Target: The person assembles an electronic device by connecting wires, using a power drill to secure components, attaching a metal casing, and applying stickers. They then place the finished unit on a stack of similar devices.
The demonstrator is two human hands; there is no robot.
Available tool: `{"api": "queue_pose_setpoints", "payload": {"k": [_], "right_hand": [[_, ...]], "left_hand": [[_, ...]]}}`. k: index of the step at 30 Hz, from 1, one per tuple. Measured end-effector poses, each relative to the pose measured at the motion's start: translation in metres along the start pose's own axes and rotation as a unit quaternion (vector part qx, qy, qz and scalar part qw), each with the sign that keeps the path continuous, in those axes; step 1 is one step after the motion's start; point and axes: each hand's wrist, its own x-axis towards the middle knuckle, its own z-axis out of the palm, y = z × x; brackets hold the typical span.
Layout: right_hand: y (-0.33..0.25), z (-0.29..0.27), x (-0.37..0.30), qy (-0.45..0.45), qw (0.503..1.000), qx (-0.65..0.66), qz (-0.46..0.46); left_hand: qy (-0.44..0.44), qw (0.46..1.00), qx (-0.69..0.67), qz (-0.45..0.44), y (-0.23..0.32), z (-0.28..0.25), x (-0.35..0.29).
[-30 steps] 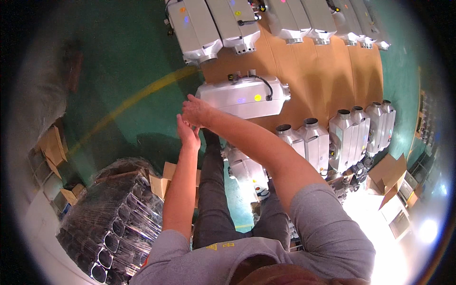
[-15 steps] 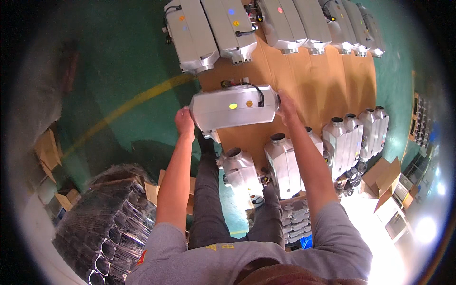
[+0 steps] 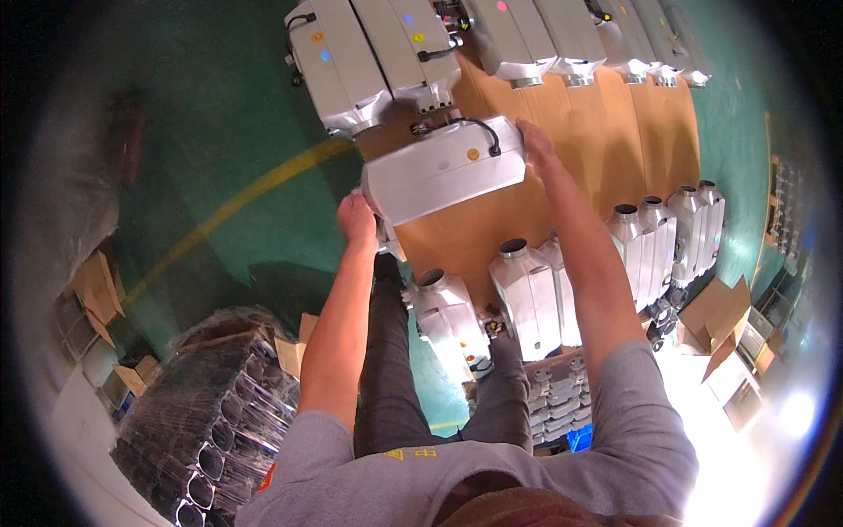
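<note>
A silver air heater unit [image 3: 443, 180] is held crosswise between my hands, above brown cardboard [image 3: 566, 158]. My left hand [image 3: 357, 217] is closed on its left end, and my right hand [image 3: 537, 147] grips the right end. The fingertips of both hands are partly hidden by the unit. A black cable curves over its far side near an orange round sticker. Just beyond the held unit, two similar heater units [image 3: 338, 66] lie side by side. A single heater unit [image 3: 448, 321] stands nearer to me, by my legs.
More silver units [image 3: 509, 39] line the far edge of the cardboard. Another row of units [image 3: 527, 299] runs along the near edge to the right. A plastic-wrapped stack [image 3: 206, 417] is at lower left. Open cardboard boxes [image 3: 716, 325] sit at right. A yellow line [image 3: 263, 180] crosses the green floor.
The held heater unit has moved slightly away from me and to the right, its right end tilting up. Both hands moved with it and kept their grip.
</note>
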Motion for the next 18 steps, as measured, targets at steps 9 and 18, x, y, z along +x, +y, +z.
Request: {"api": "queue_pose_setpoints", "payload": {"k": [9,18], "right_hand": [[0.024,-0.013,-0.058,0.033,0.996,0.026,0.080],[0.099,-0.031,-0.068,0.018,0.998,0.059,0.032]], "left_hand": [[-0.030,0.991,0.129,0.038,-0.006,-0.018,0.017],[-0.031,0.968,0.227,0.100,-0.011,-0.014,0.013]]}}
